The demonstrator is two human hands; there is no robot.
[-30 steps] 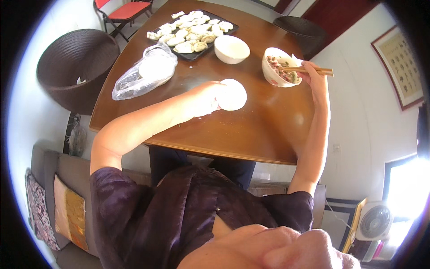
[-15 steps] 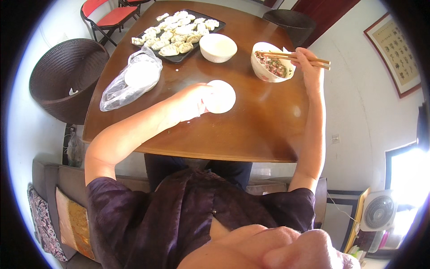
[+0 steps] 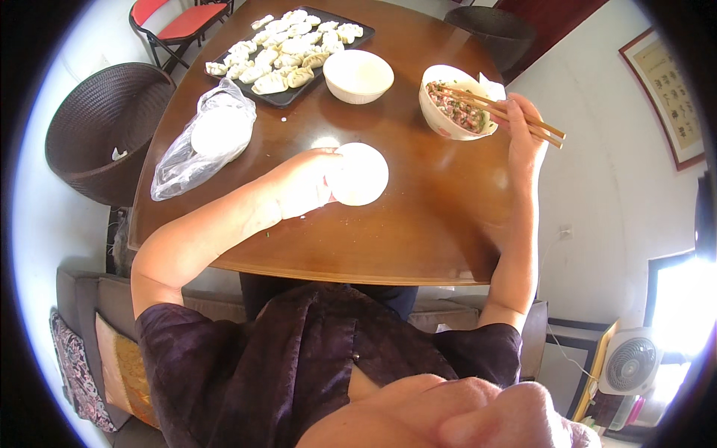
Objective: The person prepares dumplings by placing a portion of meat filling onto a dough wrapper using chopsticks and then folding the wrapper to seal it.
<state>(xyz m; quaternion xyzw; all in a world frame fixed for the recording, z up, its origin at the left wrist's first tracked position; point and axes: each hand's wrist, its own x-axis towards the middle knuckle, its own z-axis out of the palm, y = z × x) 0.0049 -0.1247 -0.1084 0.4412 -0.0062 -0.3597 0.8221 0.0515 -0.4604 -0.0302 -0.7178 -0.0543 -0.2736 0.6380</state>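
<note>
A round, pale dumpling wrapper (image 3: 360, 174) lies across the fingers of my left hand (image 3: 310, 179), which holds it above the wooden table (image 3: 426, 216). My right hand (image 3: 524, 128) grips a pair of chopsticks (image 3: 539, 127), their tips down in a white bowl (image 3: 439, 123) of chopped meat filling with green bits (image 3: 461, 112). Something white (image 3: 491, 88) stands at that bowl's right rim, its kind unclear. To the left of the filling is a second white bowl (image 3: 358, 78), its inside washed out by light.
A black tray (image 3: 282, 97) of folded dumplings (image 3: 287, 52) sits at the far left. Nearer lies a clear plastic bag (image 3: 179, 168) with white rounds inside. Dark woven chairs (image 3: 108, 134) flank the table, and a red folding chair (image 3: 179, 22) stands beyond.
The chopsticks have tilted, their tips still in the filling, and my right hand has turned with them. My left hand keeps hold of the wrapper. The whole view has shifted slightly.
</note>
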